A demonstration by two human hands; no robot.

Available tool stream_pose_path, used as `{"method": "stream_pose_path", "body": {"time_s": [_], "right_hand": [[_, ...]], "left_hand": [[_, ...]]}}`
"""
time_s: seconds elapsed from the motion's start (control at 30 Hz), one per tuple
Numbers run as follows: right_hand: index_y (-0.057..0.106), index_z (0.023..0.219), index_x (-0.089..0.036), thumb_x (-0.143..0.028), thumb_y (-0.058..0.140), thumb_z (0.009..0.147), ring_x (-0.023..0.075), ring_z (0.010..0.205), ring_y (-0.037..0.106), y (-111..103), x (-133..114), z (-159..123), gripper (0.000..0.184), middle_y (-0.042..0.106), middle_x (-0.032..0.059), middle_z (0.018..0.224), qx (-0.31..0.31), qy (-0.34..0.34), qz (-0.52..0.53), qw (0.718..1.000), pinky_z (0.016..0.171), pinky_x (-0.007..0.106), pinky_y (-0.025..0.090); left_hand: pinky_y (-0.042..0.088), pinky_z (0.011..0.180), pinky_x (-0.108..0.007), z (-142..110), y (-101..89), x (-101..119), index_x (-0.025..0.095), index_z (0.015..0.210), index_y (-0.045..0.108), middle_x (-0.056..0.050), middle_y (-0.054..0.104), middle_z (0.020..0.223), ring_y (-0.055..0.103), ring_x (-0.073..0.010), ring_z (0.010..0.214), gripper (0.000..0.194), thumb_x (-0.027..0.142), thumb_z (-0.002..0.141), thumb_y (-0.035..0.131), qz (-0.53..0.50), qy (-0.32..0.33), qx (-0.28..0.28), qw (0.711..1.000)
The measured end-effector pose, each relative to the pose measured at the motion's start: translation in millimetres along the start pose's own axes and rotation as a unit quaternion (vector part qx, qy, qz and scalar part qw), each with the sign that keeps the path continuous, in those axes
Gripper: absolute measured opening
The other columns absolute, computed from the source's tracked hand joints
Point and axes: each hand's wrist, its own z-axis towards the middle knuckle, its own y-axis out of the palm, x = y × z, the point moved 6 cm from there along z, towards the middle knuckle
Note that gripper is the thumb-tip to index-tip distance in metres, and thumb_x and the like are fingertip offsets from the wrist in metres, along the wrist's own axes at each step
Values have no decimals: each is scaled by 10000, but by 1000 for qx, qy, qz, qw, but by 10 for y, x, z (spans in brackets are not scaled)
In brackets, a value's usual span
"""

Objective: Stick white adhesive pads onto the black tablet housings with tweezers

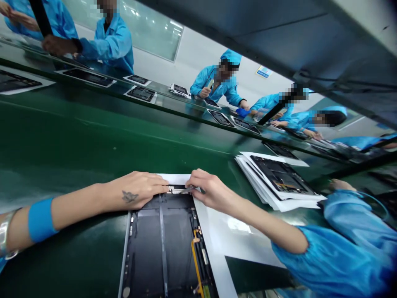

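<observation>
A black tablet housing [176,240], its inner side facing up, lies in front of me with an orange flex cable [195,252] along its right side. My left hand [139,190] rests across its upper left corner, fingers stretched out and fingertips at the top edge beside a small pale strip [176,191]. My right hand [207,188] is closed at the upper right corner. Between its thumb and fingers is a thin metal tool, apparently tweezers [187,189], pointing left at the strip. The tool's far end is partly hidden by the fingers. White paper [176,179] shows beneath the housing.
To the right, a stack of housings and white sheets [260,186] stands on the green table [77,149]. A co-worker's blue sleeve [350,211] is close by on the right. Beyond a raised rail, more housings [141,94] lie before several people in blue. A grey shelf [263,29] hangs overhead.
</observation>
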Motion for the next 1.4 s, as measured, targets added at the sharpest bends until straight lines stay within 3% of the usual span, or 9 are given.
{"method": "stream_pose_path", "body": {"time_s": [0.2, 0.47, 0.77, 0.9, 1.0, 1.07, 1.13, 1.27, 1.4], "right_hand": [[673, 1206, -191, -133, 574, 919, 192, 857, 568, 158, -98, -208, 310, 594, 74, 925, 35, -35, 65, 997, 773, 343, 483], [694, 1143, -197, -110, 508, 922, 210, 871, 599, 65, 90, -346, 301, 644, 82, 913, 67, 33, 91, 993, 764, 364, 524], [699, 1113, -180, -103, 496, 942, 213, 836, 576, 142, -77, -78, 276, 664, 87, 880, 75, -40, 50, 995, 769, 371, 484], [674, 1169, -166, -100, 499, 947, 215, 860, 582, 234, -98, 20, 291, 659, 97, 926, 63, -54, 54, 995, 793, 376, 478], [686, 1131, -173, -96, 511, 936, 218, 864, 582, 211, -76, 6, 274, 661, 98, 925, 57, -66, 44, 995, 789, 375, 474], [699, 1065, -175, -97, 511, 931, 217, 845, 583, 118, -39, -71, 244, 666, 95, 898, 80, -58, 51, 994, 760, 361, 479], [697, 1023, -182, -96, 498, 929, 212, 823, 587, -6, 28, -221, 236, 668, 85, 867, 131, -22, 65, 989, 722, 343, 488], [674, 987, -202, -92, 479, 914, 206, 774, 600, -127, 164, -682, 236, 655, 63, 803, 235, 58, 46, 969, 668, 326, 503], [654, 1000, -194, -18, 448, 845, 213, 747, 594, -39, 188, -1029, 312, 660, 73, 812, 245, 60, -46, 967, 647, 339, 498]], "left_hand": [[562, 927, -365, 3, 7, 2, 131, 1180, 638, -108, 692, 1222, 655, -244, 1135, 412, 10, 854, 418, 9, -1, 18, 1000], [549, 954, -373, 1, -22, 22, 131, 1195, 638, -101, 686, 1237, 644, -246, 1150, 407, 12, 865, 431, -4, -2, 15, 1000], [524, 897, -336, -9, 37, -66, 177, 1190, 637, -91, 682, 1199, 610, -207, 1056, 344, 75, 943, 421, -36, -16, 30, 999], [495, 896, -346, -18, 93, -101, 165, 1218, 578, -87, 666, 1173, 583, -212, 1061, 341, 85, 971, 357, -38, -44, 1, 998], [413, 1039, -425, -50, 97, -145, 165, 1292, 523, -109, 587, 1311, 470, -252, 1279, 354, 132, 997, 330, 8, -86, 1, 996], [353, 1099, -466, -85, 69, -200, 163, 1396, 442, -133, 478, 1440, 355, -275, 1381, 395, 207, 1023, 319, 43, -135, 14, 990], [396, 1045, -475, -107, 40, -256, 144, 1437, 391, -159, 464, 1433, 408, -292, 1315, 432, 286, 1037, 312, 68, -183, 8, 981], [468, 758, -367, -35, 19, -262, 137, 1063, 562, -104, 589, 1015, 526, -229, 858, 309, 269, 1032, 285, 66, -205, -56, 975], [421, 677, -304, 101, -77, -199, 194, 804, 429, -46, 541, 830, 479, -179, 696, 301, 227, 1028, 231, 9, -146, -58, 988]]}}
